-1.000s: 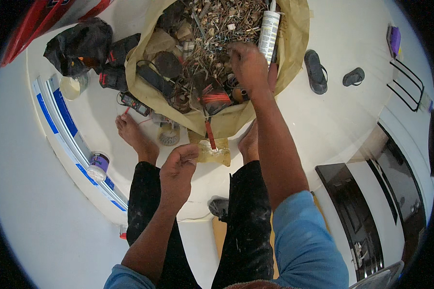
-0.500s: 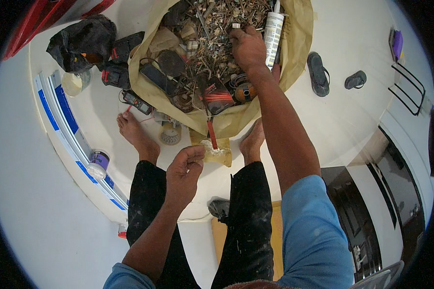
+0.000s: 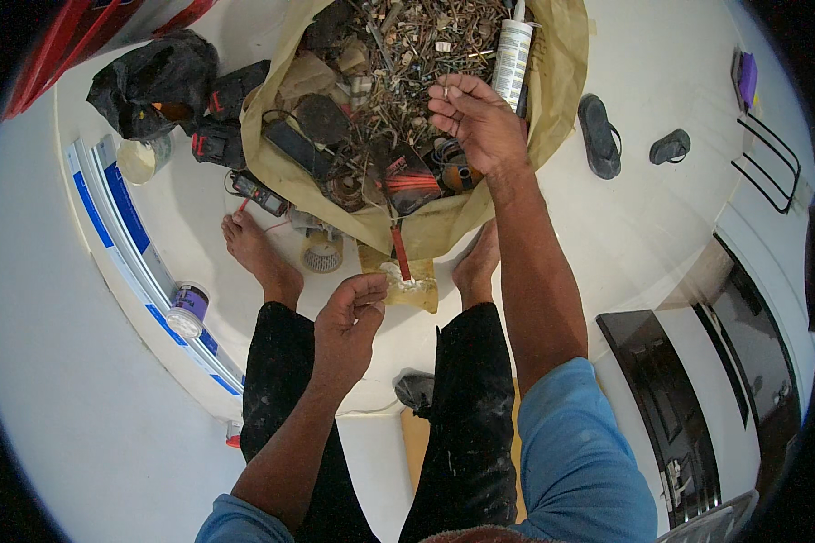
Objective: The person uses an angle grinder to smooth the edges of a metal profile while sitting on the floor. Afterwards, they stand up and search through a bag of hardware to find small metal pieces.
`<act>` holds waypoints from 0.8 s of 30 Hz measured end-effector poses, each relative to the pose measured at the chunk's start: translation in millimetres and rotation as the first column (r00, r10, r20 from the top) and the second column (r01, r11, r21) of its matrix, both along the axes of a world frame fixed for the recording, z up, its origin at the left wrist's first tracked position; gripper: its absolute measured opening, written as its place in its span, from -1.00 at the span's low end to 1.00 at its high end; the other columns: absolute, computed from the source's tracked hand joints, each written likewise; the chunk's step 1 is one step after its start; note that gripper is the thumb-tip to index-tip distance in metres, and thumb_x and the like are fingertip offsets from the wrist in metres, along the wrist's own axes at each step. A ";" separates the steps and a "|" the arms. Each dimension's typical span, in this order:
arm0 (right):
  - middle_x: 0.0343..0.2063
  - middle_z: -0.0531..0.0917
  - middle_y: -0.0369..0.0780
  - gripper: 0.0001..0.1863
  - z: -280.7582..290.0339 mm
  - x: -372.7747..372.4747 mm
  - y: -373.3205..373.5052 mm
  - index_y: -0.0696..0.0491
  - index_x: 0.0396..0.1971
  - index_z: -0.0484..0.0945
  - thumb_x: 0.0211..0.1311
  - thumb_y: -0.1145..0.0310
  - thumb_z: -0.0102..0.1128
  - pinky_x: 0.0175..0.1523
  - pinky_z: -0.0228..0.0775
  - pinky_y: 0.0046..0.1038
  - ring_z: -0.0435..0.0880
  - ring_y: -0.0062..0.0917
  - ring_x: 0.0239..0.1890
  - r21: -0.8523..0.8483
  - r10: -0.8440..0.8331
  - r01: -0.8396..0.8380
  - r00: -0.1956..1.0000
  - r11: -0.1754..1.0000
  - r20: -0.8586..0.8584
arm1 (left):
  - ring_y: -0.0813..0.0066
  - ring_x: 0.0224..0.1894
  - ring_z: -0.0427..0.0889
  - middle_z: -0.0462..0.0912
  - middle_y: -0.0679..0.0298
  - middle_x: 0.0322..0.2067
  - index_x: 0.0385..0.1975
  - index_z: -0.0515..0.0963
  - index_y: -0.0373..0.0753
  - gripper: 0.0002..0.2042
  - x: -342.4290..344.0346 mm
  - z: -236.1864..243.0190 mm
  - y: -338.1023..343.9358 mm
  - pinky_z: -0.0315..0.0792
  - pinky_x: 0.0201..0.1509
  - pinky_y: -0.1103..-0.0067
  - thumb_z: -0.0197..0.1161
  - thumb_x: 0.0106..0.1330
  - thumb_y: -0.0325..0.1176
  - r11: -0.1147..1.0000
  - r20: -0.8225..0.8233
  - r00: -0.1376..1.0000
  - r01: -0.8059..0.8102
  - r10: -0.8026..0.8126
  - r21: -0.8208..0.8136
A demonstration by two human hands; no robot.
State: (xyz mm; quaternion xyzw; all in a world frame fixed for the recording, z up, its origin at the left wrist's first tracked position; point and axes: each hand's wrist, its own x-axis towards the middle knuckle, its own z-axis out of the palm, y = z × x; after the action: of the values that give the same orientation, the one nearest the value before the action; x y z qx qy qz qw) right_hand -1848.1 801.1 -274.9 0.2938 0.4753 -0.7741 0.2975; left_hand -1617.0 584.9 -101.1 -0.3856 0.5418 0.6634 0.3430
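A wide yellowish sack point(image 3: 557, 90) with its rim spread stands before me, holding a heap of loose screws and small hardware point(image 3: 417, 59). Over the heap's right side, my right hand point(image 3: 484, 131) is turned palm up. Its thumb and fingers pinch a tiny pale piece, too small to name. My left hand point(image 3: 346, 326) hovers above the floor near my left knee, fingers curled toward the thumb; whatever they hold, if anything, is hidden. A white sealant cartridge point(image 3: 512, 63) leans inside the sack, and a red-handled tool point(image 3: 400, 253) hangs over its near rim.
Left of the sack are a black plastic bag point(image 3: 158, 81), dark battery-like blocks point(image 3: 219, 140), a handheld meter point(image 3: 258, 192) and a tape roll point(image 3: 321, 252). Blue-and-white strips point(image 3: 122, 217) and a purple-and-white tub point(image 3: 187, 309) lie farther left. Black sandals point(image 3: 598, 136) are on the right.
My right hand has lifted from the heap, drawn back toward me and turned palm up with a tiny piece pinched in it. My left hand has barely moved.
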 end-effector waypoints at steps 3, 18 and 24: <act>-0.02 0.81 -0.05 -0.72 -2.2 2.0 5.6 0.22 0.16 0.63 0.56 0.49 0.22 0.02 0.77 -0.31 0.84 -0.35 -0.10 -0.084 -0.031 0.031 1.000 0.996 0.000 | 0.42 0.23 0.64 0.71 0.17 0.14 0.30 0.53 -0.35 -0.63 -1.7 0.8 -0.2 0.47 0.44 0.42 0.17 0.54 -0.58 1.000 -0.005 1.000 0.006 -0.006 0.006; -0.18 0.86 -0.08 -0.69 9.5 22.9 -15.1 0.14 0.05 0.73 0.33 0.44 0.39 0.02 0.71 -0.13 0.86 -0.11 -0.11 0.737 0.747 -0.375 0.613 0.562 -0.258 | 0.40 0.24 0.63 0.70 0.17 0.15 0.30 0.54 -0.37 -0.63 0.7 -2.5 0.0 0.46 0.46 0.39 0.18 0.52 -0.60 0.999 0.026 0.999 -0.036 0.036 0.015; 0.10 0.73 -0.10 -0.59 -28.2 19.2 -32.3 0.06 0.11 0.73 0.24 0.44 0.31 0.24 0.46 0.01 0.61 -0.06 0.17 0.958 0.859 0.180 0.500 -0.222 0.105 | 0.39 0.26 0.63 0.69 0.16 0.17 0.30 0.55 -0.35 -0.63 0.1 0.2 0.1 0.45 0.47 0.38 0.19 0.53 -0.58 1.000 0.033 0.999 -0.006 0.005 0.029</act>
State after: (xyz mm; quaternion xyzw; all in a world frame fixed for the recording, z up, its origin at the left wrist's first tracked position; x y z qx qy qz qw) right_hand -1829.0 768.8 -303.1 -0.0883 0.9937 -0.0622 0.0285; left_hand -1616.9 585.0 -100.9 -0.3929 0.5252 0.6658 0.3556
